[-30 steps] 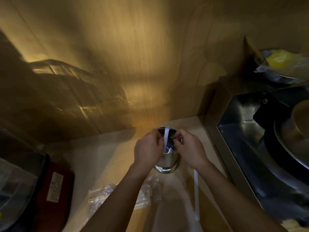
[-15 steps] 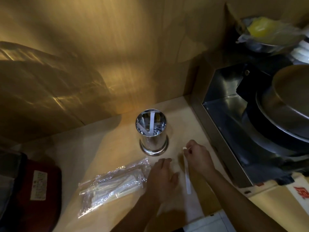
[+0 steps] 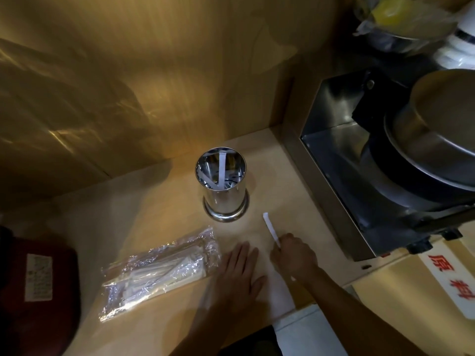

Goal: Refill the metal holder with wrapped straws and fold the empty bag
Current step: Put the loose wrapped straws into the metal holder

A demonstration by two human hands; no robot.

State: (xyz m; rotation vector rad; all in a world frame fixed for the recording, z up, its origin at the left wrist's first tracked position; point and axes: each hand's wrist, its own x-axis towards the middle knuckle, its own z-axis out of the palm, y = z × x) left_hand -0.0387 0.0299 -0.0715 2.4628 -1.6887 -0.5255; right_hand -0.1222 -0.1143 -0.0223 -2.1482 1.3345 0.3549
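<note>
A shiny metal holder [image 3: 224,199] stands upright on the wooden counter [image 3: 159,201], with two wrapped straws [image 3: 222,167] leaning inside it. A clear plastic bag [image 3: 159,268] with several wrapped straws lies flat to its lower left. My left hand [image 3: 237,276] rests flat, fingers spread, just right of the bag's end. My right hand [image 3: 293,256] pinches one white wrapped straw [image 3: 270,226], whose free end points up toward the holder's base.
A steel machine [image 3: 359,176] with a large metal lid stands at the right, close to my right hand. A dark red container [image 3: 38,278] sits at the left edge. A wooden wall rises behind the holder. A bowl with something yellow sits top right.
Both hands left the holder's rim and dropped to the counter. The left hand has flattened beside the bag. The right hand still holds a wrapped straw, now tilted toward the holder.
</note>
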